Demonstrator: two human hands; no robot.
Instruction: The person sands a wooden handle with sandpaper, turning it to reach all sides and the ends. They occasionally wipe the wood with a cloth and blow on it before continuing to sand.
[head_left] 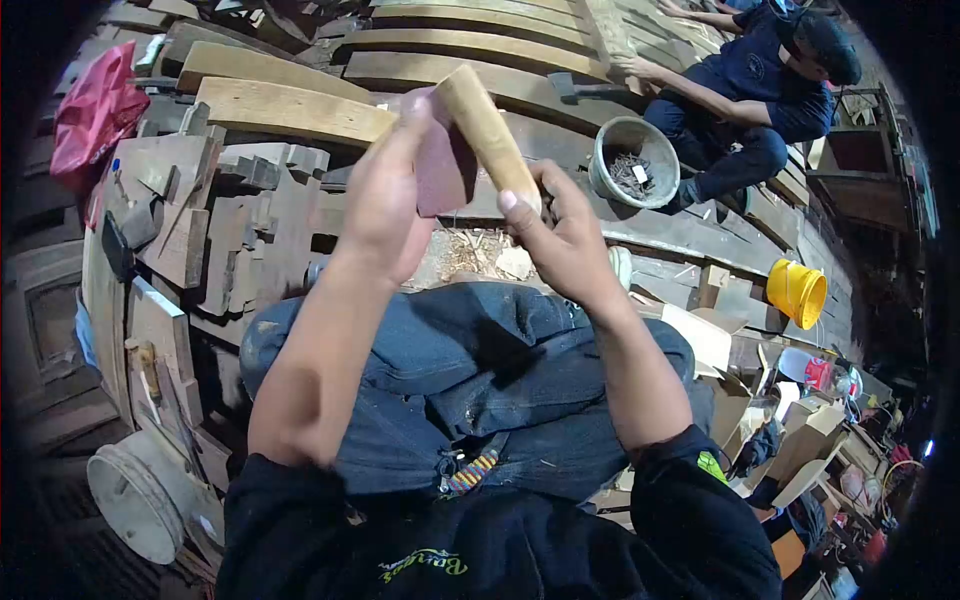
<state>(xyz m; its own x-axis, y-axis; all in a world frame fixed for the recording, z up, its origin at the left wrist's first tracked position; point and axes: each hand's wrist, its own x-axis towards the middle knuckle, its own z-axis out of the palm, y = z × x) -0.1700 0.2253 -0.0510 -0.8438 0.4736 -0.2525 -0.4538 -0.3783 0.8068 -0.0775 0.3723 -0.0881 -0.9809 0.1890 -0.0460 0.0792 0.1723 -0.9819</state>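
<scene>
Above the lap (470,335), the left hand (385,195) holds a reddish sheet (444,172); the right hand (568,235) grasps a wooden piece (484,130), likely light and stiff, by its lower end, a sound hold.

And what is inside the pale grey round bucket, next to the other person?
Inside the pale grey round bucket lie many thin dark pieces and one small white item. Whatever is beneath them is covered and cannot be seen.
</scene>
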